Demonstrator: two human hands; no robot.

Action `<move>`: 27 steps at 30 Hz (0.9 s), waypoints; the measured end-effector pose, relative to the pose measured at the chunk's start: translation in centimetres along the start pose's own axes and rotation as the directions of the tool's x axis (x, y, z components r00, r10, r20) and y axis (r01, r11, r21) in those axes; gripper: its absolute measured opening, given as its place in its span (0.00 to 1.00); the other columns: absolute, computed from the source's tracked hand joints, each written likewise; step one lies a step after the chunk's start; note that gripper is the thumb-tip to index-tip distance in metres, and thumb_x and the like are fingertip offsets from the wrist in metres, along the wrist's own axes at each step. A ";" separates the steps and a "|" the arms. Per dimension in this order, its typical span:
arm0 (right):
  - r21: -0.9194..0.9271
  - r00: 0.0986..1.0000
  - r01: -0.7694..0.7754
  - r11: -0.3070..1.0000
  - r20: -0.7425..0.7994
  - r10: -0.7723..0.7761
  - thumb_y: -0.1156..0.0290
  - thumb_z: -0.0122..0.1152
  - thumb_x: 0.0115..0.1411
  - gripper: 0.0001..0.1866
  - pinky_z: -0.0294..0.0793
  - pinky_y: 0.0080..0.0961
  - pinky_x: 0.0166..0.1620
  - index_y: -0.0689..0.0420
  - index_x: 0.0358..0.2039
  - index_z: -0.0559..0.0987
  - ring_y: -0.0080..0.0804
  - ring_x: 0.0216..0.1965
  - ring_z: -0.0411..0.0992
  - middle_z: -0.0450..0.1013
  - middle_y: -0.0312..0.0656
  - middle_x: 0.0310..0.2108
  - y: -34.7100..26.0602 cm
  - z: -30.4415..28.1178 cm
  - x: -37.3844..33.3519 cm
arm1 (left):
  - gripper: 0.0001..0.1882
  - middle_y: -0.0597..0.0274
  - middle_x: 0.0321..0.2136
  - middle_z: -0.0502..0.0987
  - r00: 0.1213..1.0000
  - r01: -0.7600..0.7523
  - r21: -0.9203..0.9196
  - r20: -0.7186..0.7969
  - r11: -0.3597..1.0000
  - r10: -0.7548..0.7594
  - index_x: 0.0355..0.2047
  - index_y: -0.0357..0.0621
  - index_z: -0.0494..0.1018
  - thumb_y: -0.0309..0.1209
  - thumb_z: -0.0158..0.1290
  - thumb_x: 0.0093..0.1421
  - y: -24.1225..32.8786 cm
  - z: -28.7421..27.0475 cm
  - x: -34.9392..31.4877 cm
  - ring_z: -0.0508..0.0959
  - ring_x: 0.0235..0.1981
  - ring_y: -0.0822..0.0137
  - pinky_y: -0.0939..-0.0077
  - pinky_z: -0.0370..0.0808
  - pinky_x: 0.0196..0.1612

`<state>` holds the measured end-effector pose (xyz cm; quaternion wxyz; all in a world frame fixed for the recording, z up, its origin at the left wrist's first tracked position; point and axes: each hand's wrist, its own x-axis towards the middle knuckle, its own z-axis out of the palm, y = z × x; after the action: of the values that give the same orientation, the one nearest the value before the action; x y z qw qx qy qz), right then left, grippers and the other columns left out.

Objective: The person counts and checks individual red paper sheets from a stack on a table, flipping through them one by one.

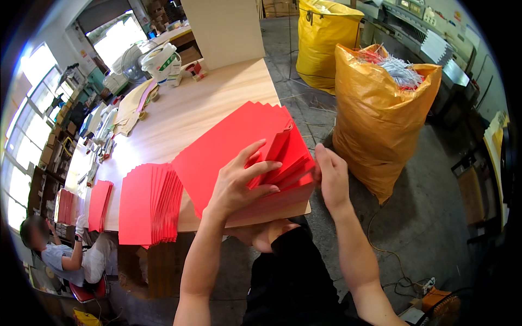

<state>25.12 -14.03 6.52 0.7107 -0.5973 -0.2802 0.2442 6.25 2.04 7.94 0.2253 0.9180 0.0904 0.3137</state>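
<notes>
A thick stack of red paper sheets (225, 146) lies at the table's right corner, its sheets stepped out of line along the far edge. Toward its right side, several sheets are bent up in a raised fold (278, 142). My left hand (242, 179) is on top of the stack next to this fold, thumb and fingers apart. At the right edge of the stack is my right hand (333, 176), slightly curled, with part of its fingers turned out of sight. No sheet shows clearly in its grasp.
Fanned red sheets (149, 204) and smaller red piles (99, 205) lie leftward on the wooden table (217, 84). A white bucket (161, 61) stands farther back. Orange (380, 114) and yellow (323, 43) sacks stand on the right floor. A person (68, 255) sits at left.
</notes>
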 end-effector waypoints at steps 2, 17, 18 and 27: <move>-0.393 0.890 0.375 0.839 -0.100 -0.445 0.66 0.64 0.70 0.17 0.69 0.33 0.31 0.58 0.25 0.73 0.39 0.26 0.74 0.74 0.40 0.24 0.9 0.1 -1.6 | 0.29 0.53 0.69 0.74 1.000 -0.011 -0.001 -0.016 1.000 0.011 0.54 0.67 0.87 0.40 0.79 0.49 -0.1 0.1 0.0 0.83 0.60 0.48 0.55 0.85 0.59; -0.488 0.669 0.709 0.509 0.694 -0.266 0.64 0.69 0.55 0.31 0.59 0.54 0.77 0.51 0.62 0.81 0.64 0.74 0.59 0.68 0.56 0.70 1.2 -0.5 -1.6 | 0.50 0.46 0.78 0.59 0.967 -0.130 0.355 0.253 0.926 0.038 0.79 0.50 0.60 0.41 0.70 0.59 1.7 0.1 -0.5 0.70 0.71 0.43 0.50 0.74 0.70; -0.483 0.670 0.703 0.523 0.697 -0.256 0.64 0.69 0.55 0.32 0.59 0.54 0.77 0.51 0.63 0.81 0.64 0.74 0.59 0.68 0.56 0.70 0.9 -0.4 -1.7 | 0.51 0.46 0.79 0.58 0.963 -0.123 0.356 0.267 0.926 0.025 0.79 0.47 0.58 0.40 0.70 0.59 1.8 0.0 -0.6 0.68 0.73 0.43 0.50 0.71 0.73; -0.450 0.665 0.717 0.532 0.672 -0.327 0.63 0.70 0.55 0.30 0.60 0.53 0.75 0.56 0.60 0.81 0.63 0.71 0.63 0.72 0.58 0.66 1.8 -0.4 -1.4 | 0.35 0.48 0.68 0.74 0.950 0.306 0.777 -0.287 0.550 -0.122 0.65 0.44 0.77 0.16 0.50 0.55 1.9 -2.0 -8.8 0.66 0.76 0.44 0.33 0.53 0.80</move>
<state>24.36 -15.01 4.52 0.3750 -0.6084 -0.6985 0.0358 -1.86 -1.62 5.55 -0.1941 0.8638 0.3575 0.2972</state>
